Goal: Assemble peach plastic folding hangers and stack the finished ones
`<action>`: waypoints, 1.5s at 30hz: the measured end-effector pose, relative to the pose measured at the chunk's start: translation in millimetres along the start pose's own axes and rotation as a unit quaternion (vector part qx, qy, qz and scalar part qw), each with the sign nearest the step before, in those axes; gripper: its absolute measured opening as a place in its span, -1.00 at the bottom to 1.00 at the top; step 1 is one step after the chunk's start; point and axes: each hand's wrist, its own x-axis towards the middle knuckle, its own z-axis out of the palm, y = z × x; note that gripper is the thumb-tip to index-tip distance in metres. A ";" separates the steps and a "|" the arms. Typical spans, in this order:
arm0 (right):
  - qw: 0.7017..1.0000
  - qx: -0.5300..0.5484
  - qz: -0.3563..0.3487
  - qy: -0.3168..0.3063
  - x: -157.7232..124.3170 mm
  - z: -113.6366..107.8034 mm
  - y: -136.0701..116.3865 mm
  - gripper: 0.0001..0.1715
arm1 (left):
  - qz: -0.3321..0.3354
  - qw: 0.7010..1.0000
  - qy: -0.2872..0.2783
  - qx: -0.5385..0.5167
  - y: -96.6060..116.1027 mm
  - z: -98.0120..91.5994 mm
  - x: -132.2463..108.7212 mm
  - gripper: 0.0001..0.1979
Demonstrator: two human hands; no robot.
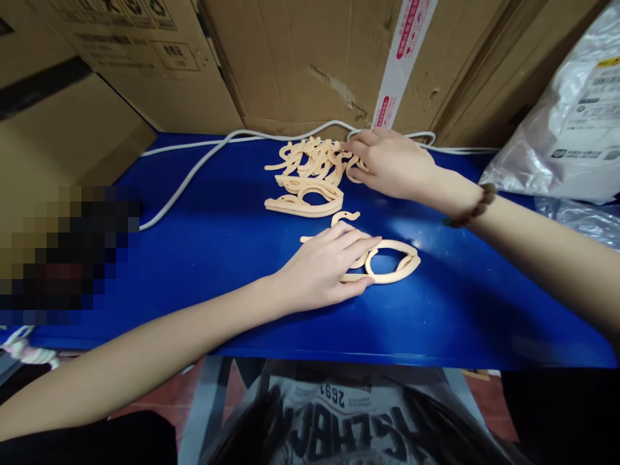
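Note:
My left hand [329,268] lies over a beige folding hanger [394,278] on the blue table, thumb and fingers gripping its near end. A small curved hook [345,216] sticks out beyond those fingers. Farther back, my right hand [392,161] reaches into the right side of a heap of beige hanger pieces [312,158], its fingers bent around one of them. Between the heap and my left hand rests a small stack of folded hangers [305,205]. My palms hide parts of what both hands hold.
Cardboard boxes [300,64] stand along the back of the blue table [217,258]. A white cable [194,171] runs across behind the heap. Plastic-wrapped packages [571,129] sit at the right. A pixelated dark area [72,252] covers the left side.

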 end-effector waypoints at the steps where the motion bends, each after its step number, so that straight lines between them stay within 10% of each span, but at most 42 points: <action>1: 1.000 0.006 0.011 -0.001 9.9 9.3 4.8 -0.37 | -0.002 1.000 -0.002 -0.009 -0.5 -0.1 -0.2 -0.43; 8: 0.994 0.042 0.101 0.017 52.1 42.3 5.4 -0.38 | -0.010 0.999 -0.002 -0.045 -3.4 2.4 0.3 -0.44; 23: 0.966 0.026 0.238 -0.098 75.4 5.0 -37.9 -0.43 | 0.035 0.997 0.036 -0.056 -15.0 13.4 1.9 -0.43; 35: 0.957 -0.013 0.283 -0.063 85.6 4.8 -63.2 -0.42 | 0.086 0.994 0.028 0.061 -12.2 9.8 6.7 -0.60; 45: 0.963 0.076 0.259 0.016 38.1 -69.6 -45.5 -0.25 | 0.130 0.983 0.013 0.127 -15.8 2.7 7.5 -0.64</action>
